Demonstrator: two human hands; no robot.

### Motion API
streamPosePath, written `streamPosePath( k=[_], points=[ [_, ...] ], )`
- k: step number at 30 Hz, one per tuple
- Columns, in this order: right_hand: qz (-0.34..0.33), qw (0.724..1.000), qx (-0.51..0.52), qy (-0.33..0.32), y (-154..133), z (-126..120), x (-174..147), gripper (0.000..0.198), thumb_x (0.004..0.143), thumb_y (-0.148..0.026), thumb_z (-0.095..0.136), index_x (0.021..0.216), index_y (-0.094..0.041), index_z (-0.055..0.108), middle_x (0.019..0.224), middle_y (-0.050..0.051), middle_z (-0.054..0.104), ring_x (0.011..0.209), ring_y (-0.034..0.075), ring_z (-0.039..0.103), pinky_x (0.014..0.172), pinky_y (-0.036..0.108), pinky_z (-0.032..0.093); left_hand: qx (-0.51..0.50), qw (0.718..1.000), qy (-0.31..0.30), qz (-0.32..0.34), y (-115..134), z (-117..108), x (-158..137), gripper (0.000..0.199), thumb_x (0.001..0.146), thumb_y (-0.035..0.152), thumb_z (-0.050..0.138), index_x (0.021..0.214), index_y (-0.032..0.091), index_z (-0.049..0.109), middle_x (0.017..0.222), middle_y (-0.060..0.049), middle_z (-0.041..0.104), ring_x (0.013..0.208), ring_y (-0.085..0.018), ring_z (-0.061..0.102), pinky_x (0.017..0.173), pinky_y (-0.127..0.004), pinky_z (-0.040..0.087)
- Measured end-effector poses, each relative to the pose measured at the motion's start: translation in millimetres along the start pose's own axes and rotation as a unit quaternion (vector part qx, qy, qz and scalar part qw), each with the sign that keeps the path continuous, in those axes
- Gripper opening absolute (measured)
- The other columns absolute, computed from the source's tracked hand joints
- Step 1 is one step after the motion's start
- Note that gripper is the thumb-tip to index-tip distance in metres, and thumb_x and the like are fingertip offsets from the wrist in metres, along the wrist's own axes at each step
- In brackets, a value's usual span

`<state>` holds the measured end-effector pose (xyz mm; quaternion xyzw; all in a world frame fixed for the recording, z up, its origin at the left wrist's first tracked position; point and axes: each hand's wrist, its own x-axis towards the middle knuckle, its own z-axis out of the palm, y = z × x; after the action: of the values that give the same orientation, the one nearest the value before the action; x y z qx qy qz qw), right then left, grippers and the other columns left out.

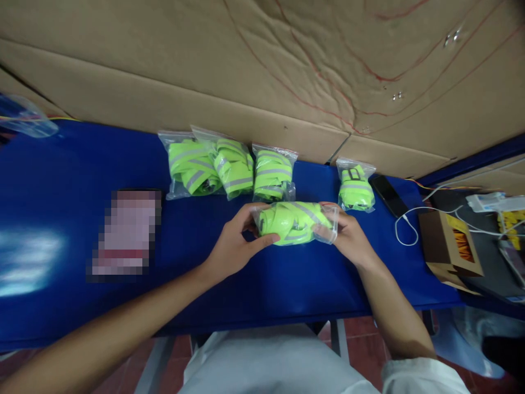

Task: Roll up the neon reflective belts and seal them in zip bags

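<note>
Currently left hand (pixel 235 241) and right hand (pixel 348 234) both grip a clear bag of neon-green reflective strap (pixel 293 221) over the blue table (pixel 303 290); likely bag-adjusting step, next move calls for steady two-handed support.

From my end I count five bags (pixel 295 223) of green straps (pixel 356 194), two hands (pixel 233 245), one blue table (pixel 303 293) and one brown box (pixel 438 241).

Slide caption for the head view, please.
Left hand and right hand hold a clear bag of yellow-green reflective strap at a blue table, four similar bags beyond.
</note>
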<state>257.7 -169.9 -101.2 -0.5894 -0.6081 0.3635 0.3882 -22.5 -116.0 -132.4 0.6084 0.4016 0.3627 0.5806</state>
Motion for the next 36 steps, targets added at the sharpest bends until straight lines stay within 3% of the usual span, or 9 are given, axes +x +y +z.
streamPosePath(
  k=[3,8,11,16,18,22,27,32,36],
  points=[
    [0.032,0.999,0.039,-0.011,0,-3,1,0.031,0.087,-0.054,0.079,0.096,-0.025,0.079,0.122,0.008,0.071,0.114,0.028,0.069,0.097,0.044,0.059,-0.053,0.998,-0.014,-0.003,3,1,2,0.059,0.079,0.045,0.088,0.127,0.021,0.063,0.11,-0.005,0.075,0.099,-0.021,0.072,0.08,-0.028,0.058],
    [-0.024,0.996,-0.087,-0.008,-2,3,1,0.052,0.081,-0.054,0.085,0.12,-0.023,0.071,0.14,0.014,0.062,0.131,0.034,0.06,0.112,0.051,0.05,-0.025,0.999,-0.012,0.023,4,0,1,0.057,0.079,0.041,0.09,0.127,0.022,0.066,0.112,-0.004,0.077,0.1,-0.02,0.074,0.085,-0.026,0.057],
    [0.019,0.997,-0.02,-0.066,-2,8,3,0.055,0.081,-0.055,0.084,0.122,-0.022,0.068,0.132,0.014,0.064,0.12,0.032,0.066,0.101,0.046,0.057,-0.012,0.999,-0.03,0.032,3,1,-2,0.058,0.079,0.042,0.089,0.127,0.022,0.065,0.111,-0.004,0.078,0.099,-0.02,0.075,0.085,-0.026,0.059],
    [0.092,0.983,0.103,-0.123,-3,11,6,0.073,0.067,-0.05,0.094,0.127,-0.021,0.064,0.12,0.01,0.07,0.101,0.027,0.07,0.082,0.037,0.06,0.03,0.998,-0.039,0.032,1,3,-8,0.057,0.081,0.046,0.088,0.128,0.023,0.065,0.112,-0.003,0.079,0.099,-0.02,0.077,0.086,-0.027,0.061],
    [0.097,0.982,0.115,-0.113,-4,13,5,0.076,0.065,-0.047,0.096,0.129,-0.023,0.063,0.117,0.008,0.07,0.1,0.026,0.07,0.081,0.036,0.06,0.054,0.997,-0.04,0.041,2,3,-9,0.056,0.081,0.045,0.087,0.128,0.025,0.066,0.114,-0.002,0.079,0.101,-0.02,0.077,0.088,-0.027,0.061],
    [0.106,0.983,0.123,-0.09,-5,19,3,0.06,0.066,-0.045,0.097,0.116,-0.023,0.073,0.113,0.007,0.07,0.098,0.026,0.07,0.08,0.035,0.059,0.053,0.997,-0.042,0.039,4,1,-7,0.056,0.081,0.045,0.087,0.129,0.025,0.067,0.114,-0.002,0.079,0.1,-0.02,0.077,0.088,-0.028,0.061],
    [0.118,0.979,0.165,-0.027,-2,15,2,0.057,0.067,-0.042,0.097,0.117,-0.025,0.075,0.115,0.005,0.07,0.099,0.025,0.069,0.081,0.034,0.058,0.025,0.999,-0.005,0.044,13,-6,1,0.055,0.077,0.045,0.09,0.122,0.021,0.072,0.098,-0.003,0.079,0.086,-0.02,0.073,0.075,-0.027,0.057],
    [0.096,0.976,0.193,0.033,1,-3,1,0.048,0.063,-0.039,0.099,0.105,-0.025,0.08,0.137,0.005,0.066,0.116,0.029,0.067,0.092,0.037,0.059,0.031,0.996,0.039,0.077,19,-13,7,0.034,0.082,0.044,0.086,0.103,0.019,0.077,0.077,-0.001,0.071,0.067,-0.014,0.062,0.062,-0.025,0.048],
    [0.102,0.975,0.196,0.032,2,-8,2,0.047,0.062,-0.04,0.099,0.102,-0.024,0.082,0.137,0.006,0.068,0.133,0.033,0.061,0.104,0.041,0.056,0.009,0.998,0.02,0.064,20,-15,9,0.036,0.08,0.044,0.087,0.101,0.018,0.076,0.077,-0.001,0.07,0.066,-0.013,0.06,0.061,-0.024,0.047]
  ],
)
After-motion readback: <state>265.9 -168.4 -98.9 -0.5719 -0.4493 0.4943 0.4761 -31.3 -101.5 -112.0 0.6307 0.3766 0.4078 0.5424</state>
